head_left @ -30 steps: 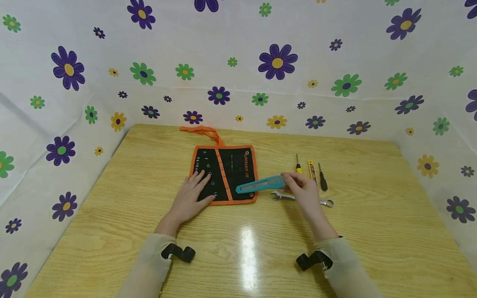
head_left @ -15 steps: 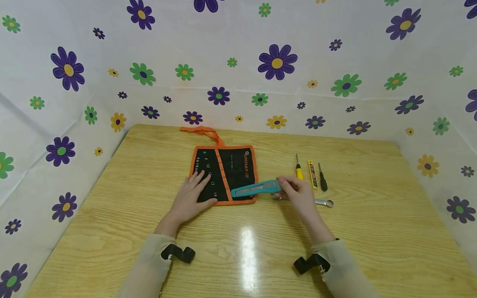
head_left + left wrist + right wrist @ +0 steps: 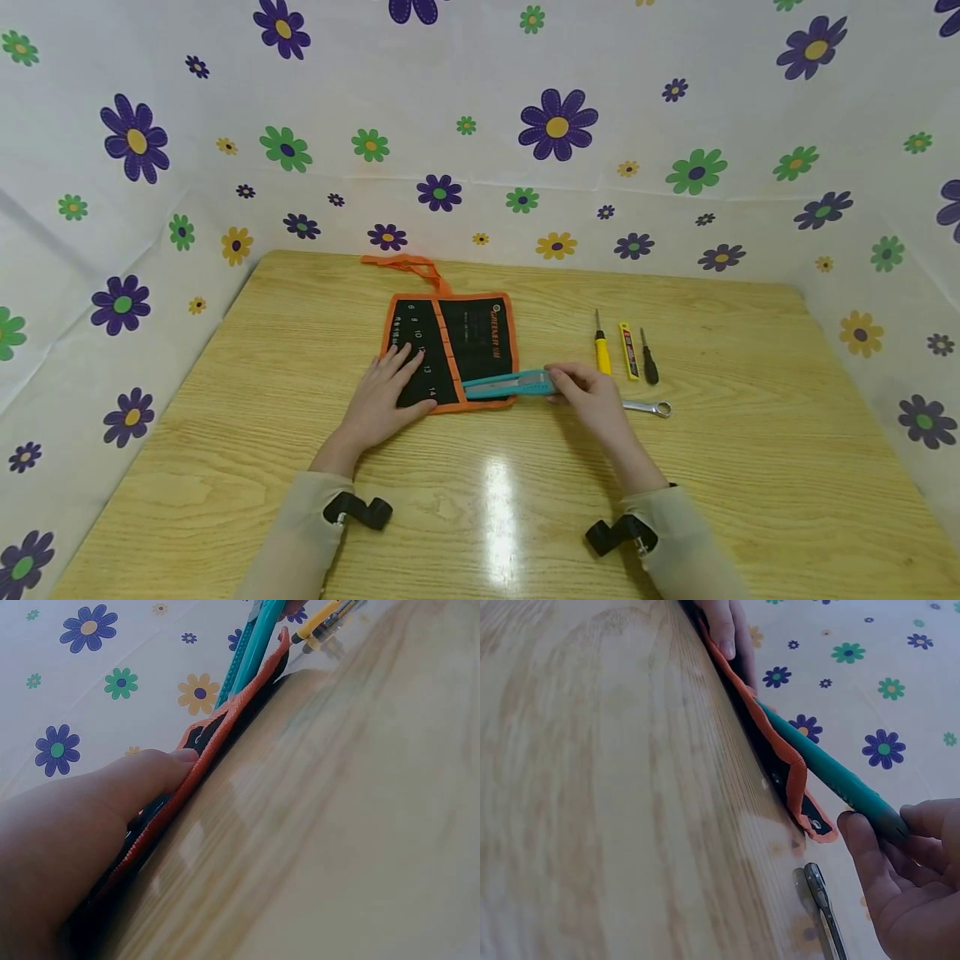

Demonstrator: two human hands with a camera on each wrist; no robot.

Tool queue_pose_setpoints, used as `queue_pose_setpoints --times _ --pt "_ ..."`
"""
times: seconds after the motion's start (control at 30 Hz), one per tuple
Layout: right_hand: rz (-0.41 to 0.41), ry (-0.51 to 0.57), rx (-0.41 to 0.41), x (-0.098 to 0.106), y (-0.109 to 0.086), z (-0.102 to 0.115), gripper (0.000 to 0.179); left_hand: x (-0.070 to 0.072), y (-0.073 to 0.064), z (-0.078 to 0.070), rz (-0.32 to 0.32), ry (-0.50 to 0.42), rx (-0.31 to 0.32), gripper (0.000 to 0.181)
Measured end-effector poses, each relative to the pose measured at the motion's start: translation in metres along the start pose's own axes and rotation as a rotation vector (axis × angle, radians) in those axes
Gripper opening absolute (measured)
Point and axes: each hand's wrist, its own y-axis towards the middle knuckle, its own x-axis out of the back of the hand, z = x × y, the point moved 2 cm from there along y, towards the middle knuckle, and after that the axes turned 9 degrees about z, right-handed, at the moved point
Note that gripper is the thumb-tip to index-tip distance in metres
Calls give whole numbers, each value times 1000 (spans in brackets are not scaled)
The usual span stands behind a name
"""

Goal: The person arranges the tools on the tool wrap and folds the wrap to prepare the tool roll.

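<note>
A black tool pouch [image 3: 476, 333] with orange edging lies flat on the table, numbers printed along its pocket side. My left hand [image 3: 382, 387] rests spread over the numbered side, its thumb [image 3: 161, 772] along the orange edge in the left wrist view. My right hand [image 3: 592, 396] pinches the end of a teal utility knife [image 3: 517, 383] between thumb and fingers. The knife's other end meets the orange pocket edge near the "14"; the right wrist view shows the knife [image 3: 832, 776] slanting down to the pouch. Whether its tip is inside the pocket I cannot tell.
A combination wrench [image 3: 648, 407] lies partly hidden behind the right hand. Beyond it are a yellow-handled screwdriver [image 3: 602, 350], a slim yellow packet [image 3: 630, 352] and a black-handled screwdriver [image 3: 649, 362]. An orange tie strap [image 3: 412, 265] trails from the pouch's back edge.
My right hand has moved left and slightly down, bringing the knife's far end from over the black flap to the orange pocket edge. The left hand and pouch have stayed in place.
</note>
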Motion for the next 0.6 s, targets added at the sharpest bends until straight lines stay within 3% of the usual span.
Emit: queue_pose_setpoints --times 0.27,0.37,0.6 --pt "132 -238 -1 -3 -4 1 41 0 0 0 -2 5 -1 82" --pt "179 -257 23 -6 -6 2 42 -1 0 0 2 7 3 82" --pt "186 -393 65 -11 -4 1 40 0 0 0 5 -2 4 82"
